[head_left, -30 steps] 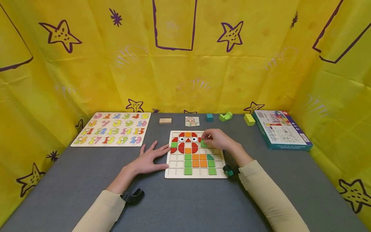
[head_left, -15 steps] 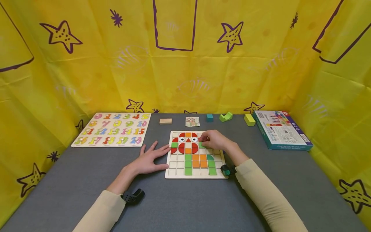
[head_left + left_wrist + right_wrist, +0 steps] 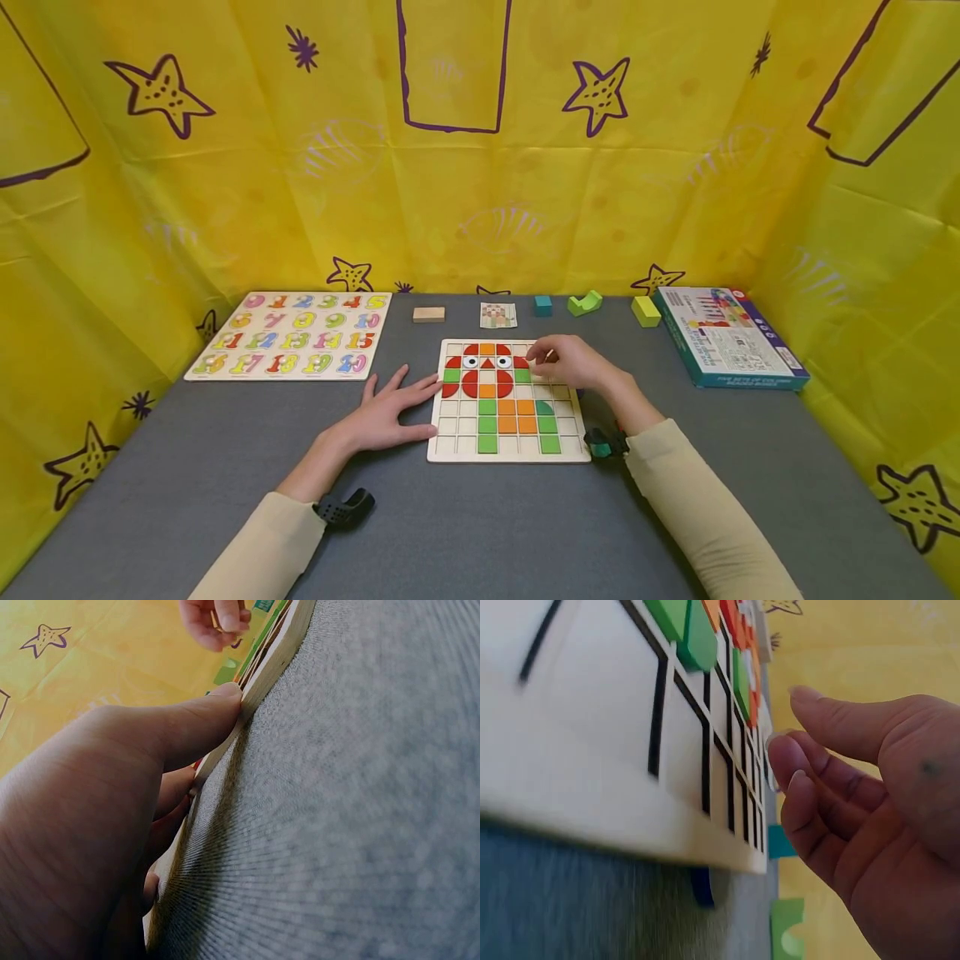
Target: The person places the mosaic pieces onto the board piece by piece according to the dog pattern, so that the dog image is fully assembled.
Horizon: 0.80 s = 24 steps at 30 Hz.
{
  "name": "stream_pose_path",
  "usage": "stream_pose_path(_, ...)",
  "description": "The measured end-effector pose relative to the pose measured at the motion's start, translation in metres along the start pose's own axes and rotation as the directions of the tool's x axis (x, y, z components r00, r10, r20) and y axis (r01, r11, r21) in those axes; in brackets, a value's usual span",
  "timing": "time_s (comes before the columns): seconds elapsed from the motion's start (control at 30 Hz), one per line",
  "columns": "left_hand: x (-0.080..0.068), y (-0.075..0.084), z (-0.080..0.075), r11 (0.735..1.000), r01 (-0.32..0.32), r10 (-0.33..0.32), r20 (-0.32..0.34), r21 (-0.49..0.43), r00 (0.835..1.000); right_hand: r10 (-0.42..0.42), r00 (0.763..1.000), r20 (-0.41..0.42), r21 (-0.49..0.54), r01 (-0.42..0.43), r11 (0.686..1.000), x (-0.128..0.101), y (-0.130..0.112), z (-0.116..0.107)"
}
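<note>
My grey felt-covered counter [image 3: 465,525] sits inside yellow star-printed cloth walls [image 3: 247,183]; my left fingers [image 3: 408,387] lie flat, my right fingers [image 3: 542,360] loosely curled, empty; the blue box's [image 3: 727,336] print is unreadable.

Left hand [image 3: 386,414] flat on table [image 3: 465,525], touching board [image 3: 507,450] edge; right hand [image 3: 572,363] over board, beside green tile [image 3: 522,376].

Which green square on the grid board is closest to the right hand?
The green square in the row under the eyes, at its right end, just left of the right hand. The other green squares lie lower on the board or at its left edge.
</note>
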<state>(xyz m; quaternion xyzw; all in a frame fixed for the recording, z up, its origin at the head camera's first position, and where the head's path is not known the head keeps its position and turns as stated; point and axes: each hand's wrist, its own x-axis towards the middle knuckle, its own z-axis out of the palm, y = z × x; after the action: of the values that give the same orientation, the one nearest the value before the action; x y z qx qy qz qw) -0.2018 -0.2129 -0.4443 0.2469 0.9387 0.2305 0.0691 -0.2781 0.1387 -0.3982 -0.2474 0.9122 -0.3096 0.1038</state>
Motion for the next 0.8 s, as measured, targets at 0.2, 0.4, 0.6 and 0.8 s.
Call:
stream_pose_path(0.2, 0.001, -0.001, 0.000, 1.000, -0.001, 0.001, 0.002, -0.002, 1.000, -0.044, 0.998, -0.039, -0.007, 0.044, 0.999, -0.017, 0.012, -0.010)
stream_pose_path(0.4, 0.000, 0.000, -0.001, 1.000, 0.006, -0.006, 0.008, -0.001, 1.000, -0.052, 0.998, -0.040, -0.001, 0.052, 0.999, -0.040, 0.025, -0.017)
stream_pose_path(0.6, 0.000, 0.000, -0.001, 1.000, 0.004, -0.004, 0.008, -0.004, 1.000, -0.049, 0.999, -0.014, 0.000, 0.049, 0.999, -0.065, 0.045, -0.024)
stream_pose_path(0.8, 0.000, 0.000, -0.001, 1.000, 0.004, -0.004, 0.004, -0.007, 1.000, -0.017, 0.999, 0.033, -0.004, 0.017, 1.000, -0.089, 0.058, -0.030)
